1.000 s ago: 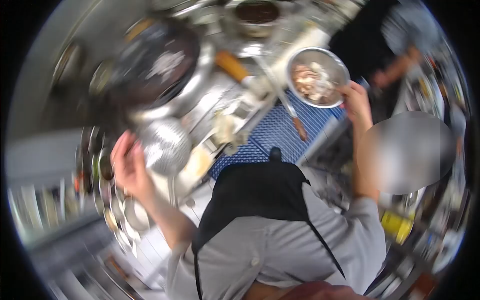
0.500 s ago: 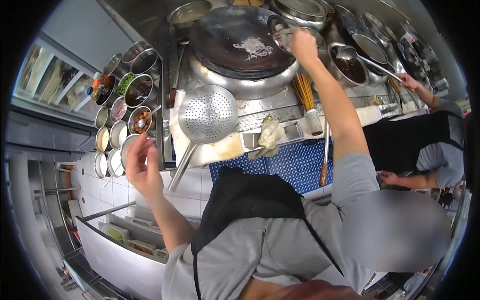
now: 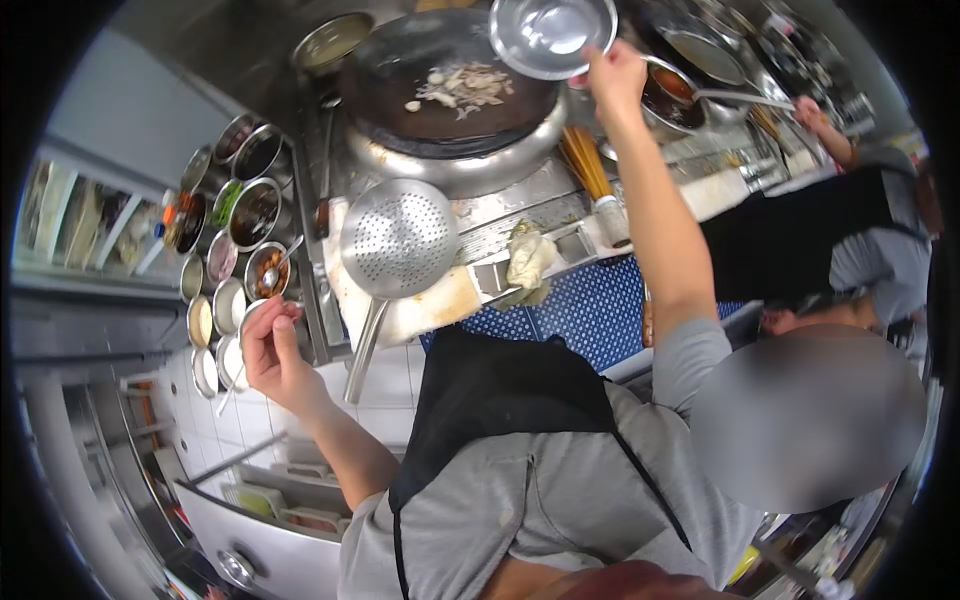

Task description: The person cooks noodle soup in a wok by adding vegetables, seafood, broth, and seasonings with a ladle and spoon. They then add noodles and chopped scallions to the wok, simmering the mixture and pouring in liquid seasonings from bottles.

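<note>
My right hand [image 3: 617,78] grips the rim of a shiny metal bowl [image 3: 553,38], tilted over the right side of a dark wok [image 3: 400,130]. The bowl's inside looks bare. Pale sliced pieces [image 3: 468,86] lie in the wok, with one small piece apart to their left. My left hand [image 3: 273,350] hangs in the air with loosely bent fingers and holds nothing. Beside it are several metal containers of ingredients, one with a spoon [image 3: 272,278] in it. Between my hands, a perforated strainer [image 3: 400,235] rests on a cloth, its handle pointing toward me.
A bamboo brush [image 3: 588,165] stands right of the wok, near a crumpled cloth [image 3: 530,258]. At the right, a co-worker's hand [image 3: 812,115] holds a long ladle [image 3: 745,98] over a pot of dark liquid. A metal drawer [image 3: 270,530] with containers stands out at lower left.
The bowl, earlier tipped with pale pieces in it, has been raised and turned toward me without them. More pieces lie in the wok. My left hand's fingers have curled a little.
</note>
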A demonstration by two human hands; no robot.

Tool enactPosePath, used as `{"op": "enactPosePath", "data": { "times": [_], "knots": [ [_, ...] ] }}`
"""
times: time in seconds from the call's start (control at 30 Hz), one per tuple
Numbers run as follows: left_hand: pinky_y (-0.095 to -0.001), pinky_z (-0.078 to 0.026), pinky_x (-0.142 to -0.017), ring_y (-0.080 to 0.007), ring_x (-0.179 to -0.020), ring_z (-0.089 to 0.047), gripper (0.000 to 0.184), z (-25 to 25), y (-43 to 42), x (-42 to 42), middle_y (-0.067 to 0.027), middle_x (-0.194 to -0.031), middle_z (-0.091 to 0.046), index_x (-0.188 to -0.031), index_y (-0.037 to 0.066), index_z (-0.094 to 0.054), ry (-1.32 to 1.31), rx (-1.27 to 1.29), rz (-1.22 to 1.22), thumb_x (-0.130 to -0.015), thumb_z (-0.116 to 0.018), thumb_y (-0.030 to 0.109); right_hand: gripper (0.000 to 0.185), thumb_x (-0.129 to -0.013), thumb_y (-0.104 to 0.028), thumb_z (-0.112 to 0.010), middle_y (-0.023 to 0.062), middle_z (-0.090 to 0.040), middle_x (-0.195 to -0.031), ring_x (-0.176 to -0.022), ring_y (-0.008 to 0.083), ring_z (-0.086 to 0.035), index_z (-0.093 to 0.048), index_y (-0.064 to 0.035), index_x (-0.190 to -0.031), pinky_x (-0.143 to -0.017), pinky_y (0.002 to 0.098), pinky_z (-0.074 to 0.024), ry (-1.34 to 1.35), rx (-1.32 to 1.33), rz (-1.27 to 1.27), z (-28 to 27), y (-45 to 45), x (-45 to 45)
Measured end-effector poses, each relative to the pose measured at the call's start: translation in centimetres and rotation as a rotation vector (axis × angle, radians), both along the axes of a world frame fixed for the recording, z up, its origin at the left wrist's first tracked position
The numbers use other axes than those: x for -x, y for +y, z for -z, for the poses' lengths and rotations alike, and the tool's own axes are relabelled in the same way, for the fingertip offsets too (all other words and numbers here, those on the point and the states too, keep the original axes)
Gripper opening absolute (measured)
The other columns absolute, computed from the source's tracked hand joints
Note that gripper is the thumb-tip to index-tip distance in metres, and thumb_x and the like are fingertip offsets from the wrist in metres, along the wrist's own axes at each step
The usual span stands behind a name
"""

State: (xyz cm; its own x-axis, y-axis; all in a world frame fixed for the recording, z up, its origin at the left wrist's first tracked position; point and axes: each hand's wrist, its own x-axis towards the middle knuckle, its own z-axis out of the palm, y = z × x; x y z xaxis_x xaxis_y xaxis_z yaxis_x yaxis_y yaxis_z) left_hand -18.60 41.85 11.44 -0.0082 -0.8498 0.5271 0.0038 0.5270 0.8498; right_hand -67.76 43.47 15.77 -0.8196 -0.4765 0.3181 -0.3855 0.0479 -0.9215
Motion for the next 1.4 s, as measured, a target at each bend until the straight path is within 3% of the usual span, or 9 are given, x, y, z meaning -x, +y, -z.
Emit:
{"op": "enactPosePath", "data": {
  "times": [0.2,0.33,0.67,0.83,0.9,1.0,1.1,1.17,1.4],
  "knots": [
    [-0.033,-0.056,-0.08,-0.0207,-0.085,-0.066,0.017,-1.5,0.0,9.0,-0.0189,-0.105,-0.066,-0.093,-0.009,-0.063,-0.002,-0.029,0.33,-0.097,-0.056,0.007,0.01,-0.088,-0.008,-0.065,0.0095,-0.065,-0.079,-0.051,0.0172,-0.059,-0.064,0.0011,-0.091,-0.041,0.0296,-0.0518,-0.787,0.336,0.041,12.4,16.3,-2.7],
    [-0.0329,-0.054,-0.075,-0.0228,-0.081,-0.066,0.034,-0.7,0.1,14.2,-0.0192,-0.098,-0.068,-0.072,-0.004,-0.052,-0.088,0.064,0.584,-0.1,-0.048,0.013,0.011,-0.082,-0.007,-0.065,0.0084,-0.06,-0.072,-0.046,0.0161,-0.055,-0.059,-0.0018,-0.09,-0.034,0.0292,-0.0479,-0.834,0.301,0.392,16.9,31.8,-5.3],
    [-0.0282,-0.049,-0.072,-0.0166,-0.081,-0.062,0.02,-0.6,8.1,27.1,-0.0119,-0.091,-0.066,-0.106,-0.006,-0.062,-0.098,-0.07,1.036,-0.1,-0.056,0.012,0.045,-0.082,-0.006,-0.053,0.0133,-0.065,-0.082,-0.052,0.0204,-0.061,-0.052,-0.0042,-0.127,-0.039,0.0325,-0.0509,-0.498,-0.019,1.625,18.5,69.1,-9.4],
    [-0.0251,-0.046,-0.067,-0.0121,-0.072,-0.054,0.024,-1.0,11.1,31.2,-0.0065,-0.084,-0.061,-0.118,-0.005,-0.061,-0.324,0.048,1.036,-0.096,-0.061,0.005,0.049,-0.08,-0.019,-0.054,0.0246,-0.069,-0.11,-0.101,0.0336,-0.069,-0.062,0.0043,-0.123,-0.075,0.047,-0.0568,-0.946,0.006,1.673,21.0,83.7,-8.0],
    [-0.0241,-0.044,-0.065,-0.0105,-0.068,-0.051,0.023,-1.0,11.1,32.2,-0.0052,-0.082,-0.061,-0.117,-0.004,-0.061,-0.333,0.018,0.97,-0.096,-0.06,0.005,0.065,-0.076,-0.037,-0.059,0.0307,-0.059,-0.13,-0.125,0.0395,-0.057,-0.063,0.0068,-0.123,-0.106,0.0413,-0.0427,-0.809,-0.399,1.729,20.8,87.1,-7.8],
    [-0.0231,-0.044,-0.062,-0.0096,-0.07,-0.054,0.028,-1.6,10.4,32.6,-0.0064,-0.085,-0.063,-0.121,-0.003,-0.06,-0.437,0.015,0.84,-0.096,-0.064,0.007,0.058,-0.078,-0.037,-0.057,0.0302,-0.061,-0.127,-0.122,0.0426,-0.057,-0.067,0.0067,-0.114,-0.106,0.043,-0.0437,-0.735,-0.246,2.064,22.3,92.1,-4.8],
    [-0.023,-0.048,-0.067,-0.0093,-0.073,-0.056,0.03,-1.6,8.2,32.3,-0.0077,-0.091,-0.066,-0.122,-0.003,-0.06,-0.491,-0.043,0.823,-0.096,-0.066,0.009,0.034,-0.086,-0.014,-0.06,0.0168,-0.066,-0.094,-0.07,0.0296,-0.066,-0.06,0.005,-0.114,-0.056,0.0411,-0.0553,-0.622,0.654,2.095,22.2,95.9,-2.1],
    [-0.0251,-0.049,-0.068,-0.0111,-0.071,-0.056,0.028,-2.0,9.1,32.3,-0.0087,-0.087,-0.066,-0.12,-0.006,-0.059,-0.523,-0.118,0.81,-0.095,-0.065,0.007,0.053,-0.092,-0.025,-0.063,0.02,-0.062,-0.103,-0.074,0.0347,-0.066,-0.043,-0.0026,-0.136,-0.06,0.0459,-0.055,-0.65,0.722,2.029,24.3,100.1,-1.4],
    [-0.0321,-0.059,-0.083,-0.0194,-0.09,-0.067,0.037,1.1,14.7,33.3,-0.0161,-0.108,-0.068,-0.127,-0.005,-0.056,-0.412,-0.815,0.993,-0.093,-0.064,0.005,0.036,-0.085,-0.016,-0.061,0.0261,-0.065,-0.099,-0.08,0.0369,-0.069,-0.055,0.0055,-0.113,-0.063,0.0498,-0.0597,-0.113,1.165,1.113,24.5,103.8,0.1]
  ]
}}
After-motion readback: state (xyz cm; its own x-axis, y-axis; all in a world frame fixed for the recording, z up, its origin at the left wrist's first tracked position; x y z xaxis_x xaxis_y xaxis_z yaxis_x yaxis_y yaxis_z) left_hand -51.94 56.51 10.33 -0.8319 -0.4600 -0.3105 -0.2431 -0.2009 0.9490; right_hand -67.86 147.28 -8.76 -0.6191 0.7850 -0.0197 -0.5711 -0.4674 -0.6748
